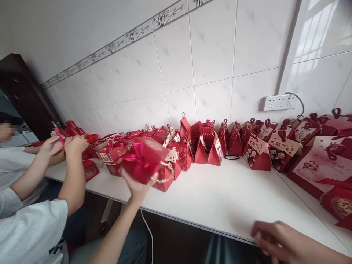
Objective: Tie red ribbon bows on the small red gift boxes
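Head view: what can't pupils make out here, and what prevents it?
All in the head view:
Left hand: some fingers, hidden by the held red box.
Held red box: surface detail, smeared by blur.
Right hand: exact finger positions, blurred.
Gold-emblem box: its right side, cut off by the picture's right edge.

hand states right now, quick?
Left hand: holding a red gift box from below.
Right hand: blurred, fingers partly curled, nothing visible in it; can't tell open or closed.
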Demonstrator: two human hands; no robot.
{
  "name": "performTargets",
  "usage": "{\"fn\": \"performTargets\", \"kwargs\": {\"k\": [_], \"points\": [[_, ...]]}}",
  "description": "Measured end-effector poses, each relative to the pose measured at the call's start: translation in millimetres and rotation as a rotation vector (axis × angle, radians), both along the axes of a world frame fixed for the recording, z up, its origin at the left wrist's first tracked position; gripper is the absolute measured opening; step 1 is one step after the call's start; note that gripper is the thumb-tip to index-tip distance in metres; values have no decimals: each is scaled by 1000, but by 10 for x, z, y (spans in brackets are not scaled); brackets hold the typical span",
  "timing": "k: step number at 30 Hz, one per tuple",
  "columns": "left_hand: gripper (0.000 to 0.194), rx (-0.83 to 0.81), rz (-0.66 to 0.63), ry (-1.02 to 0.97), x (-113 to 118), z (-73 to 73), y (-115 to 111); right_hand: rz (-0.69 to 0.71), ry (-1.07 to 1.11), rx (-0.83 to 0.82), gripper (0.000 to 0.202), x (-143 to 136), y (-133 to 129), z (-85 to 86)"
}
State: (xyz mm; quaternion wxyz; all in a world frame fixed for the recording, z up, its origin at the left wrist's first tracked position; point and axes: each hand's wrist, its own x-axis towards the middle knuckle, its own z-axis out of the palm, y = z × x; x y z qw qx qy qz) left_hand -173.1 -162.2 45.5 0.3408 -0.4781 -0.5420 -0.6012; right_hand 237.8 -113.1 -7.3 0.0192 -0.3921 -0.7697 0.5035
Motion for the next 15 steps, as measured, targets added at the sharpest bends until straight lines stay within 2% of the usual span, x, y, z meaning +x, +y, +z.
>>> {"fn": "performTargets", "kwargs": {"k": [1, 3, 5, 6, 9, 12, 13, 15], "points": [[100, 17, -51, 101, 201, 23, 124, -4, 59, 116, 30, -116, 0, 89], [90, 88, -164, 237, 626, 50, 401, -78, 265, 289, 55, -348, 49, 246], [84, 142, -301, 289, 1050, 49, 691, -192, 520, 390, 81, -549, 179, 365], [85, 134, -373, 281, 1247, 36, 834, -225, 651, 432, 88, -633, 272, 407], [97, 94, -503, 222, 1695, -80, 1237, -356, 994, 434, 82, -831, 622, 455], [100, -3, -538, 232, 1856, -348, 1562, -583, 1182, 267, 68, -952, 985, 366], [97, -71, -562, 240, 1849, -462, 1644, -597, 1184, 239, 66, -969, 1095, 306], [85, -224, -620, 227, 1771, -684, 1764, -523, 1102, 294, 64, -961, 1283, 153]]}}
